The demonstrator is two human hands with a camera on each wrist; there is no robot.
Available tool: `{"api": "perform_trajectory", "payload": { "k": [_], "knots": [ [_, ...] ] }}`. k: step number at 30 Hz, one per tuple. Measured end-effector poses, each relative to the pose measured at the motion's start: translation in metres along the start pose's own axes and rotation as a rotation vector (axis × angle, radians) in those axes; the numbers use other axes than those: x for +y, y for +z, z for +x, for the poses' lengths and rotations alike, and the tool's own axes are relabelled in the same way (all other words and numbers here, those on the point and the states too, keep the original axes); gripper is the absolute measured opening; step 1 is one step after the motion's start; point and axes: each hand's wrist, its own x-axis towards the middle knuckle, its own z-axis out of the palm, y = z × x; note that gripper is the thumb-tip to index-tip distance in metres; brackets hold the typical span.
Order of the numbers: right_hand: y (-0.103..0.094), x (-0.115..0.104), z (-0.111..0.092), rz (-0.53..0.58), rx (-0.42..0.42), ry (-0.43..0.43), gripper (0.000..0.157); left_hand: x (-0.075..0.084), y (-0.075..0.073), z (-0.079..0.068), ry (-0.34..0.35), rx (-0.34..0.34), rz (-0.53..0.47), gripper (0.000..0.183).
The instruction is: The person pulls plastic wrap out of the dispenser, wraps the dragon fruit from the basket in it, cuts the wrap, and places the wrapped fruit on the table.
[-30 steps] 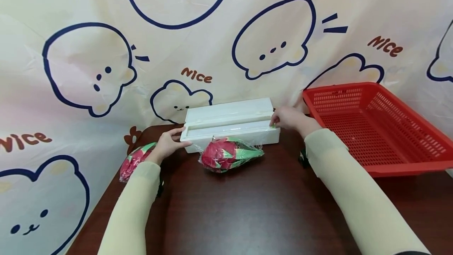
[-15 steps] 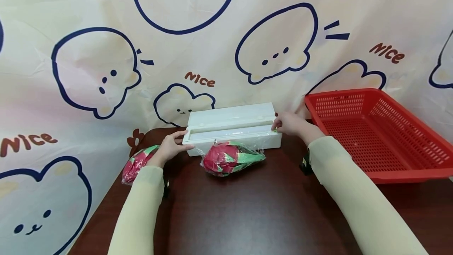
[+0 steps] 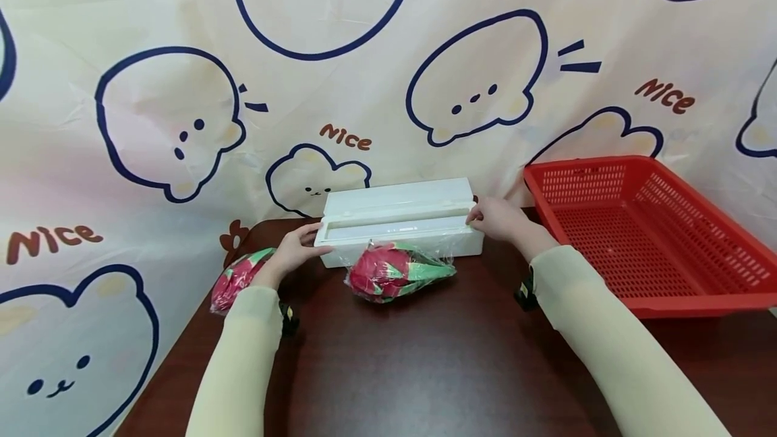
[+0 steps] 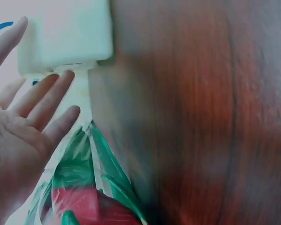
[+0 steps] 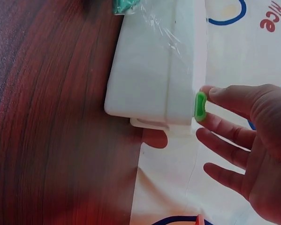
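Observation:
A long white cling film dispenser box point(image 3: 388, 248) lies at the back of the table with its lid point(image 3: 397, 195) raised. My left hand point(image 3: 296, 248) rests against the box's left end, fingers mostly straight. At the right end, my right hand point(image 3: 494, 216) pinches a small green slide cutter point(image 5: 201, 106) between thumb and forefinger; the other fingers are spread. Clear film runs from the box over a dragon fruit point(image 3: 397, 274), red with green scales, lying just in front. Another film-wrapped dragon fruit point(image 3: 237, 282) lies at the left edge, partly hidden by my left forearm.
A red slotted plastic basket point(image 3: 662, 235) stands at the right, beyond my right forearm. A cartoon-printed cloth point(image 3: 364, 86) hangs directly behind the box. The dark wooden table point(image 3: 400, 356) stretches toward me between my arms.
The camera view tilts slightly upward, so everything sits a little lower in frame. Both hands, the box and the dragon fruits otherwise keep nearly the same places.

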Motion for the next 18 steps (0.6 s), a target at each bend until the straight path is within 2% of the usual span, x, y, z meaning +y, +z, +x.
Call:
{"api": "perform_trajectory", "payload": {
  "k": [5,11,18],
  "knots": [
    [0.007,-0.007,-0.006,-0.013,0.073,0.015,0.02,-0.001,-0.005,-0.009,0.032,0.078,-0.019,0.06],
    [0.015,-0.007,-0.017,0.022,0.206,0.0,0.026,0.012,-0.001,-0.022,0.143,0.154,-0.017,0.046],
    [0.029,0.003,-0.014,0.104,0.261,-0.017,0.033,0.022,0.014,-0.02,0.244,0.139,0.178,0.04]
  ]
}}
